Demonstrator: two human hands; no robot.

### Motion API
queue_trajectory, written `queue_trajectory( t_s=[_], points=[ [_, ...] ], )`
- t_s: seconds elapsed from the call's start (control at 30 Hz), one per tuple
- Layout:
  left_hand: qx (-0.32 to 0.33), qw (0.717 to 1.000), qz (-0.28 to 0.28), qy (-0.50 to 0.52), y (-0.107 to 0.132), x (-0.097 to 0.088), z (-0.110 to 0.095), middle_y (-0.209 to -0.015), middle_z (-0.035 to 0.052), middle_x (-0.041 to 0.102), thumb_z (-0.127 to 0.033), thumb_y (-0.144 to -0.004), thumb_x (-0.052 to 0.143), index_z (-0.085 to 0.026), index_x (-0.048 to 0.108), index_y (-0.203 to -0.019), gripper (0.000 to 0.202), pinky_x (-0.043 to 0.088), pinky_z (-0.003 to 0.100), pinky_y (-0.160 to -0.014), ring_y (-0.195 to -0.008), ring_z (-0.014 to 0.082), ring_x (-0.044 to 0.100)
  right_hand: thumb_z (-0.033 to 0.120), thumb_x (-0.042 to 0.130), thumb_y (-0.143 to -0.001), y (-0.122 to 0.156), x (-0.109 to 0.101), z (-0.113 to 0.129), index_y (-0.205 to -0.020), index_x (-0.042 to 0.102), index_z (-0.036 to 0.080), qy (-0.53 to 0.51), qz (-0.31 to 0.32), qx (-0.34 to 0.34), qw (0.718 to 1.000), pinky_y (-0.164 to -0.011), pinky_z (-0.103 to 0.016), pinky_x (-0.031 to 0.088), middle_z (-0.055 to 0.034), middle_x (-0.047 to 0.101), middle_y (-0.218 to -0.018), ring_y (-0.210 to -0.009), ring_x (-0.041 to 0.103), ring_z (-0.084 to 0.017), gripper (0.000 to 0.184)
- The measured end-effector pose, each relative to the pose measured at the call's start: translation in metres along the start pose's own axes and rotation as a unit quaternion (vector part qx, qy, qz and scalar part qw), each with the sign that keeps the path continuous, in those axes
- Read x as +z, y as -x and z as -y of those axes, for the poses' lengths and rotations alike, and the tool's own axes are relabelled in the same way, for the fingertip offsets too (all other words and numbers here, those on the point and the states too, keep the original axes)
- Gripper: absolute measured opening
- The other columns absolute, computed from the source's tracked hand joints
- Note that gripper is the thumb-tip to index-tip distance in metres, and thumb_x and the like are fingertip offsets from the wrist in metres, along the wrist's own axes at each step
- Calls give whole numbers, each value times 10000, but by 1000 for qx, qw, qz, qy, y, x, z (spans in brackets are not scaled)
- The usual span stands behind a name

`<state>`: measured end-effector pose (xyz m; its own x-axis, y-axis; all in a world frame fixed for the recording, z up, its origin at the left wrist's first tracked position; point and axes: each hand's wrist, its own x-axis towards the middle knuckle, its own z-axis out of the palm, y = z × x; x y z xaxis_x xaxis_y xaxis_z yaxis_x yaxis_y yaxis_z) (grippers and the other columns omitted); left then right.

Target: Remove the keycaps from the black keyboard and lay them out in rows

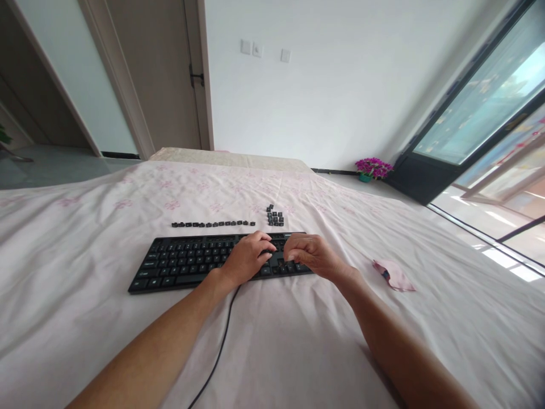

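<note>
Running roughly parallel to the bed's [298,346] far edge, the computer keyboard [191,262] extends left from the right hand [310,251]. The left hand's [247,257] fingers spread slightly, the right's curl; any pinch unclear.

The pale flowered cloth [306,346] was spread with many wrinkles. On it lay a black keyboard [187,262], its cable [222,351], a row of keycaps [215,224], a keycap cluster [275,220] and a pink fabric piece [399,277].
</note>
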<state>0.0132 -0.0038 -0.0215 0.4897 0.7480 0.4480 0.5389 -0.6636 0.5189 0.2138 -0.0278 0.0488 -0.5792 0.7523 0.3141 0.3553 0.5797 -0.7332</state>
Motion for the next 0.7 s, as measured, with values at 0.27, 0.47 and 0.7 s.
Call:
queue_trajectory(
  t_s=[0.27,0.47,0.7],
  points=[
    [1,1000,1,-10,0,0,-1,-1114,32,612,-150,-794,606,-234,703,-964,213,457,319,-940,-1030,190,578,367,532,-904,3,12,-6,-720,692,186,57,-17,17,998,-671,-250,465,-35,633,-759,-696,582,-137,303],
    [7,1000,6,-16,1,0,-1,-1129,34,608,-157,-814,593,-232,701,-970,204,451,325,-944,-1038,190,573,365,534,-903,8,14,-15,-732,688,180,26,-34,29,999,-649,-240,464,-28,628,-779,-664,583,-120,295],
    [7,1000,11,-22,0,-1,-1,-1134,34,609,-161,-817,591,-235,702,-971,203,450,328,-945,-1043,192,571,456,496,-908,8,9,-11,-699,668,165,-10,-11,-7,1000,-638,-263,463,-59,628,-730,-675,578,-147,398]
  ],
)
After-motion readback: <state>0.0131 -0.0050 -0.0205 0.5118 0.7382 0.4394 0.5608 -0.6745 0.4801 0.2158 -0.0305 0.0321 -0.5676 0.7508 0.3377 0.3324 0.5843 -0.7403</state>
